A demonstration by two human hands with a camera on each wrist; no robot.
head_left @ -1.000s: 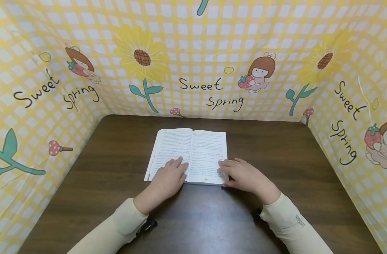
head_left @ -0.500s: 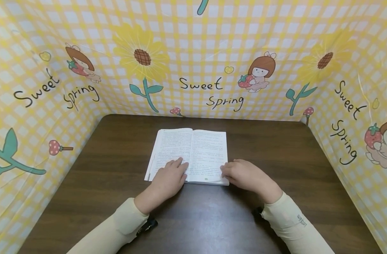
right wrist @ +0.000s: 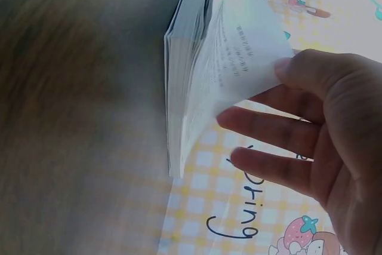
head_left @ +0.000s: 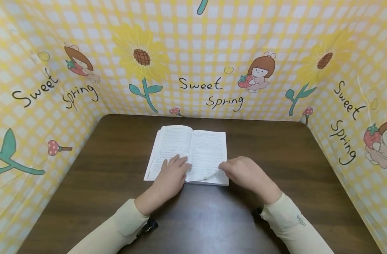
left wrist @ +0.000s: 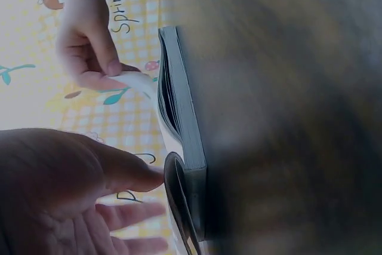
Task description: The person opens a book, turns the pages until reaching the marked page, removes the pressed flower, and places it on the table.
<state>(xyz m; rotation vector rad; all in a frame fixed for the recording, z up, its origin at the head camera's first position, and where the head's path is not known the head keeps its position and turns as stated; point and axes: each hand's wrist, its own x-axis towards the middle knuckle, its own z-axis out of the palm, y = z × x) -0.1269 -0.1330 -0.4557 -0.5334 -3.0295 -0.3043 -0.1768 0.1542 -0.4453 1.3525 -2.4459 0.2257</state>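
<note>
An open book (head_left: 209,148) lies on the table, its white pages covered in small print. My right hand (head_left: 245,174) pinches the lower outer corner of a right-hand page (right wrist: 239,58) between thumb and forefinger, and that corner is lifted and bent up off the pages below. The other right fingers stretch out beside the page in the right wrist view. My left hand (head_left: 171,176) rests with spread, fairly straight fingers on the lower part of the left page, close to the spine. In the left wrist view the left thumb (left wrist: 134,171) lies at the book's lower edge.
The dark wooden table (head_left: 101,197) extends around the book on all sides. A yellow checked cloth (head_left: 206,46) with flowers and lettering hangs behind the table and along both sides. Each wrist wears a black strap (head_left: 147,225) under a pale sleeve.
My right hand has gone from lying on the page edge to pinching the corner, which is now raised. The left fingers have spread slightly, and the left pages bulge up a little.
</note>
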